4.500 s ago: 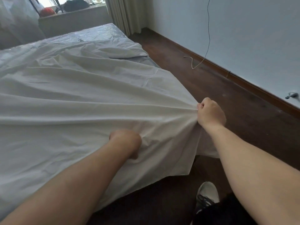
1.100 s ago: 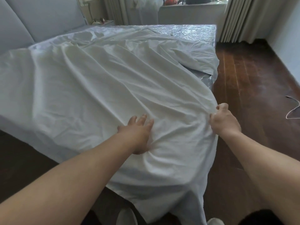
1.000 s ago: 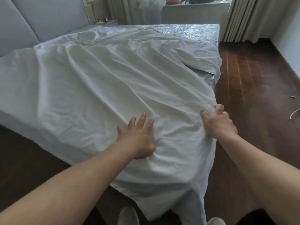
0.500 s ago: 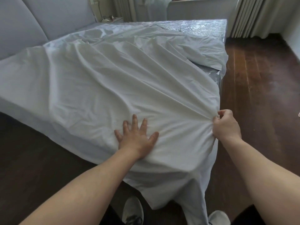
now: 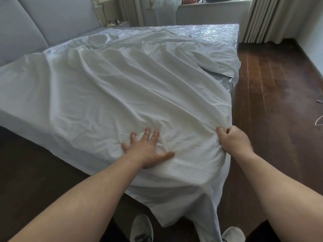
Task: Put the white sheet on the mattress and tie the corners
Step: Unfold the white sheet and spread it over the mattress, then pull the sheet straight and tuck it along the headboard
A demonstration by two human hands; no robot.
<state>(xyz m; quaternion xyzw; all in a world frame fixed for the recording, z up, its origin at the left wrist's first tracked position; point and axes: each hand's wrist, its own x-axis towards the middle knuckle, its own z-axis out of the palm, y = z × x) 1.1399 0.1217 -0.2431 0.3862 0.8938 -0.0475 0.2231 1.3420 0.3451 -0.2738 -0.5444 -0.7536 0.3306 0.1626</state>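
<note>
The left hand (image 5: pixel 147 151) lies flat on the white sheet (image 5: pixel 111 95), fingers straight and spread, palm pressing the cloth down just inboard of the mattress corner nearest the person. The right hand (image 5: pixel 233 143) is curled, pinching a gather of the sheet at the mattress edge just right of that corner; folds radiate from this grip across the bed.

Change since half a second ago: the left hand has kept its flat press while sliding slightly toward the right hand, and the right hand has kept its pinch on the same edge. One second ago the right fingers were loosened on the cloth; they have since re-closed. Four and a half seconds ago both hands gripped the sheet in fists and pulled; the left has since switched from pulling to pinning.

Position of the sheet: it covers most of the mattress (image 5: pixel 209 31) and overhangs the near corner, hanging toward the wooden floor (image 5: pixel 272 105). At the far right corner the sheet falls short, leaving the shiny plastic-wrapped mattress surface exposed.

Judgement: spreading is largely done at the near corner. With the cloth pinned and the slack gathered, this corner appears ready for tying. No corner is tied yet, and the far right corner needs further coverage.
</note>
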